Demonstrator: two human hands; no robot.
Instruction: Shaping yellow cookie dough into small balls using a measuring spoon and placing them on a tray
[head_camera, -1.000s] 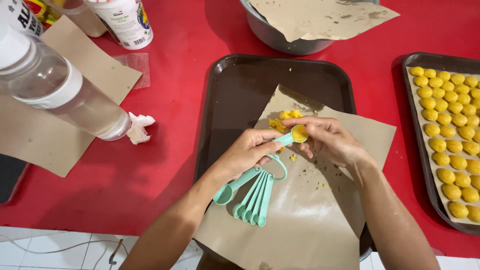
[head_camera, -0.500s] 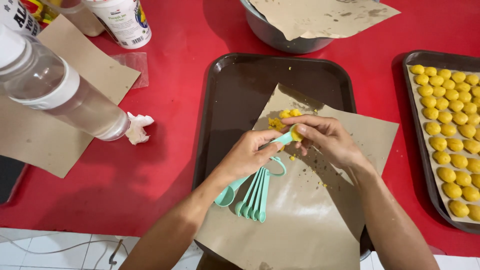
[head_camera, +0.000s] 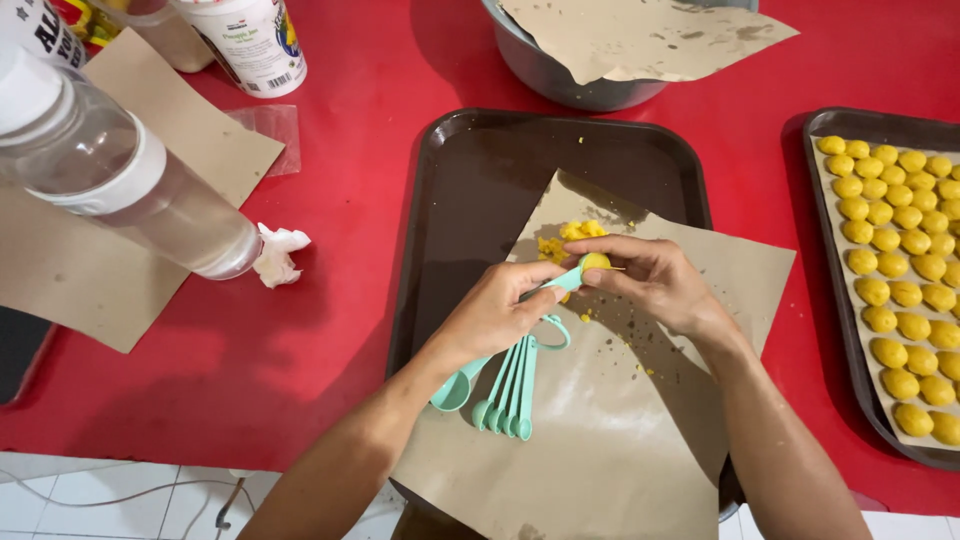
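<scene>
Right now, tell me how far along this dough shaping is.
Done: the tray on the right holds rows of yellow dough balls. In hand: the left hand holds a mint measuring spoon set, and the right hand presses dough in one spoon. Left: a small dough heap on the brown paper.

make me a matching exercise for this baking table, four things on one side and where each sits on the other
Things:
1. measuring spoons
2. dough balls
3. crumpled tissue
4. metal bowl

Places:
A. top centre, under brown paper
B. in the left hand
C. in rows on the right tray
D. on the red table beside the clear bottle

Pairs: 1-B, 2-C, 3-D, 4-A
</scene>
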